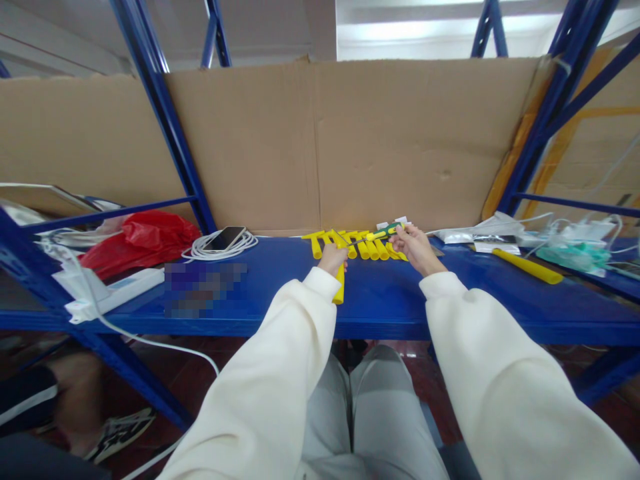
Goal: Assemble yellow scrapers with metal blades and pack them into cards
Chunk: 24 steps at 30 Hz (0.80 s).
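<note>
Currently, left hand (332, 259) grips yellow piece (339, 291), right hand (415, 249) a screwdriver (384, 232); yellow tools (373, 251) at twelve o'clock, completion unclear.

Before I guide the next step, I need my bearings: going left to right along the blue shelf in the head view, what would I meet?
Red plastic bag, phone, left hand, green-and-yellow screwdriver handle, right hand, separate yellow piece.
</note>
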Available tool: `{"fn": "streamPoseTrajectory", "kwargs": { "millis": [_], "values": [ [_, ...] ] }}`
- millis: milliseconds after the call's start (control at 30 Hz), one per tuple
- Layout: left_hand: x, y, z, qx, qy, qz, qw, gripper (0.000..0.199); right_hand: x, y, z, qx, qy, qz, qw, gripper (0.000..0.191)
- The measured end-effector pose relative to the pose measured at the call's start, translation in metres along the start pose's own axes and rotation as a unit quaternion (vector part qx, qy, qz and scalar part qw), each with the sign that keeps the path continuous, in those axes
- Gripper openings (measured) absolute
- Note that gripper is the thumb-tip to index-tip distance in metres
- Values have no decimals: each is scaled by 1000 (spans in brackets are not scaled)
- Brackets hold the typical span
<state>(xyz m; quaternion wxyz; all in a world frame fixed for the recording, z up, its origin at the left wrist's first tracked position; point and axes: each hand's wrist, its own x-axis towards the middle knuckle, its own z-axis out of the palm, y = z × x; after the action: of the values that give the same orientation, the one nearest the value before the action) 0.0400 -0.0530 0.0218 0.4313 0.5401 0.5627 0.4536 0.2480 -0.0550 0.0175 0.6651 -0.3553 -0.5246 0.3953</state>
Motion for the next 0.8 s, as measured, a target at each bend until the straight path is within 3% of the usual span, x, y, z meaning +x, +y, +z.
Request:
{"fn": "streamPoseTrajectory", "kwargs": {
  "millis": [467, 800],
  "values": [
    [-2, 0, 1, 2, 4, 0, 1000, 15, 1, 1, 0, -33, 39, 19, 999, 62],
    [-3, 0, 0, 0, -2, 7, 1000, 12, 0, 1, 1, -42, 70, 26, 996, 51]
  ]
}}
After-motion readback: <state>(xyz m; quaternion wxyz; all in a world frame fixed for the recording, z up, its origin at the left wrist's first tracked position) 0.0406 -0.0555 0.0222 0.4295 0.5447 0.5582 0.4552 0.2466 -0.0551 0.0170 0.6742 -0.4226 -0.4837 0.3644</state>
